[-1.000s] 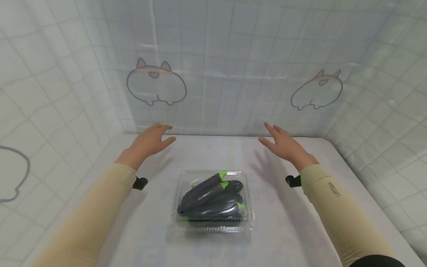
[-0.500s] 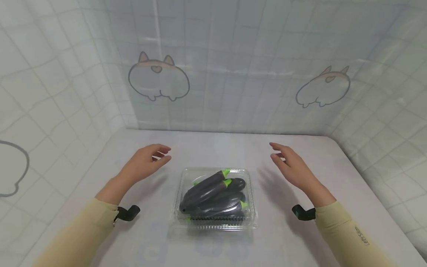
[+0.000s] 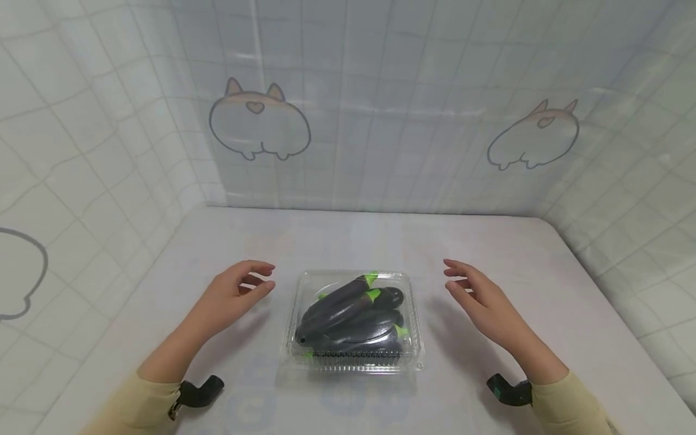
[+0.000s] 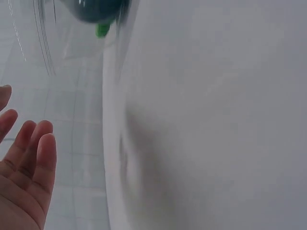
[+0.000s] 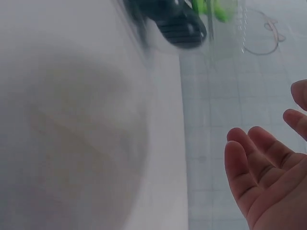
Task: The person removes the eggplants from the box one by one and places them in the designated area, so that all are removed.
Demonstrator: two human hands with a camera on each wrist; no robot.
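Observation:
A clear plastic clamshell box (image 3: 353, 362) sits on the white table, its lid down. Several dark purple eggplants (image 3: 348, 320) with bright green caps lie piled inside it. To the box's left, my left hand (image 3: 228, 299) hovers with loosely bent fingers, holding nothing. My right hand (image 3: 489, 305) hovers on the other side in a matching pose, also holding nothing. Both hands are apart from the box. Part of an eggplant (image 4: 98, 9) shows through the plastic in the left wrist view, and another eggplant (image 5: 182, 28) in the right wrist view.
The table (image 3: 348, 235) is covered in white and meets a grid-patterned sheet wall (image 3: 391, 157) at the back. Similar sheets rise on the left and right. Dark camera mounts (image 3: 201, 391) stick out at the wrists.
Both hands have drawn back toward me from the table's far edge, coming level with the box on either side. Their fingers have bent slightly. The box stays on the table.

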